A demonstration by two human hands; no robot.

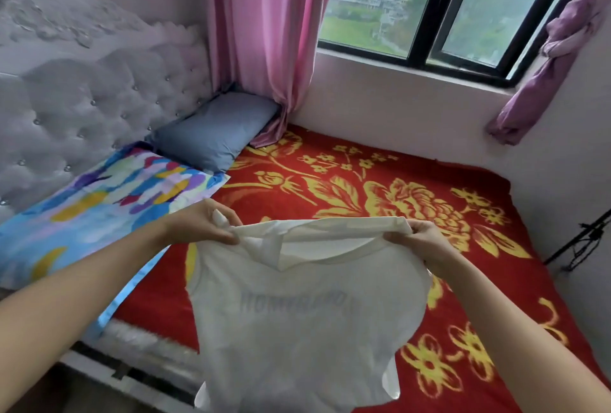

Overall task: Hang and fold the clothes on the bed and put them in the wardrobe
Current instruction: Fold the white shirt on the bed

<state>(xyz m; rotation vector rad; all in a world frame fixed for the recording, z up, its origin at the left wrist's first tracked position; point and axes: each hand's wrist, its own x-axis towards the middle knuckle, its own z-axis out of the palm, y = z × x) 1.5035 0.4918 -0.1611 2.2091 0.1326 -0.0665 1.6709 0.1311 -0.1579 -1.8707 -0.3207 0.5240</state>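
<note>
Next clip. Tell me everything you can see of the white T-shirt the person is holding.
The white T-shirt is thin, soft-looking knit, off-white, with faint, blurred bluish lettering across its middle that cannot be read. The left hand and the right hand each pinch one end of its top open edge, pulling it taut. It hangs spread in front of the red floral blanket, its bottom out of frame. Small flaps show at both lower corners.

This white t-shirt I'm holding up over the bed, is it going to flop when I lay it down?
Probably floppy: the thin white t-shirt sags between the left hand and right hand. Likely light, since two pinches hold it. It may wrinkle on the red floral blanket.
</note>
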